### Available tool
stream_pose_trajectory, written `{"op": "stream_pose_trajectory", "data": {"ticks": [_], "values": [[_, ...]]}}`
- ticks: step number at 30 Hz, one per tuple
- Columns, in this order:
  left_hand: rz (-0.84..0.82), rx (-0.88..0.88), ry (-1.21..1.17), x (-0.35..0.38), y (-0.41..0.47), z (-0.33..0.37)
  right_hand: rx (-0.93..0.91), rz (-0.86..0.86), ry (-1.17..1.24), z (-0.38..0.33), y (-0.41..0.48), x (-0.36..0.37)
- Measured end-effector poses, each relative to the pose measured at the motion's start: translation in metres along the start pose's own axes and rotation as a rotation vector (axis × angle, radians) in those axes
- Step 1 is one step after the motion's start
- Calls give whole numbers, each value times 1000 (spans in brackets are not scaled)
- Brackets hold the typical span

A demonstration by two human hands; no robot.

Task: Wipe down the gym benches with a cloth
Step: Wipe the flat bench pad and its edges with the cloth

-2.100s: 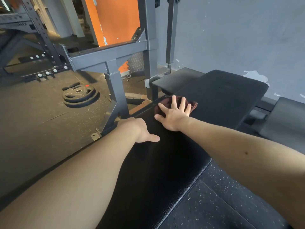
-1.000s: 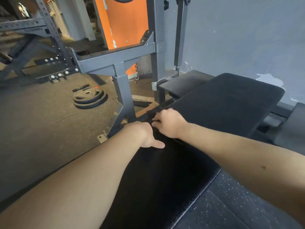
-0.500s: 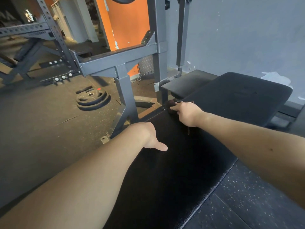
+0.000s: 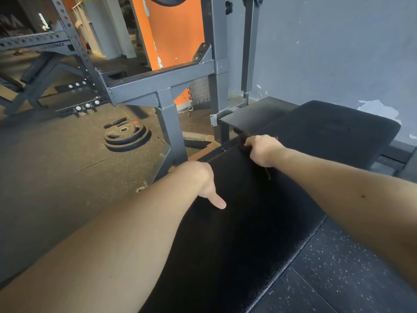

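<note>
Leaning over the black padded bench point(image 4: 243, 240), the person has both bare arms stretched out along it. The right hand point(image 4: 262, 150) is clenched around a dark reddish cloth point(image 4: 242, 141), which is bunched up small under the curled fingers and pressed to the bench's left edge, right at the seam where the near pad meets the far pad point(image 4: 334, 129). Little of the cloth shows past the knuckles, though a loose thread trails out beneath the wrist.

The left hand point(image 4: 199, 179) sits on the same left edge, nearer the person, apart from the right. Its thumb lies flat on top of the pad, pointing across it, while the fingers drop over the side out of sight — I cannot tell whether they grasp the edge or simply hang there.

Beside the bench, to the left, stands a grey steel rack frame point(image 4: 162, 82) with an orange panel point(image 4: 178, 30) behind it. A short stack of weight plates point(image 4: 126, 135) lies on the speckled rubber floor point(image 4: 338, 279) — well apart from the hands. A grey wall point(image 4: 327, 53) with chipped paint runs behind the far pad.
</note>
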State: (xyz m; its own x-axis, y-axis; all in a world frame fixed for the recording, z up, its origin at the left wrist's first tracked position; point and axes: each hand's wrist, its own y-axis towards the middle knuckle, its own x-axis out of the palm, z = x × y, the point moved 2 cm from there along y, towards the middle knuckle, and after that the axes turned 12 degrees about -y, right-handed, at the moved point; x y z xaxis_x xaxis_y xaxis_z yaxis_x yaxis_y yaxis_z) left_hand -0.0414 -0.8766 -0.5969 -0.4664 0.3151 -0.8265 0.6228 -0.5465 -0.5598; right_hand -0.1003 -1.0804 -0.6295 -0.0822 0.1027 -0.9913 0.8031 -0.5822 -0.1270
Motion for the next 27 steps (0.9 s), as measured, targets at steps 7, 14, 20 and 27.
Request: {"op": "stream_pose_trajectory", "data": {"ticks": [7, 14, 20, 27], "values": [[-36, -48, 47, -4, 2, 9, -326, 91, 72, -54, -64, 18], [-21, -25, -4, -3, 0, 5, -72, 82, 65, 8, -11, -2], [19, -24, -20, 0, -1, 1, -58, 44, -128, -1, -11, 5], [10, -43, -13, -1, -11, 4, -438, 30, -134, -19, -80, 24]]}}
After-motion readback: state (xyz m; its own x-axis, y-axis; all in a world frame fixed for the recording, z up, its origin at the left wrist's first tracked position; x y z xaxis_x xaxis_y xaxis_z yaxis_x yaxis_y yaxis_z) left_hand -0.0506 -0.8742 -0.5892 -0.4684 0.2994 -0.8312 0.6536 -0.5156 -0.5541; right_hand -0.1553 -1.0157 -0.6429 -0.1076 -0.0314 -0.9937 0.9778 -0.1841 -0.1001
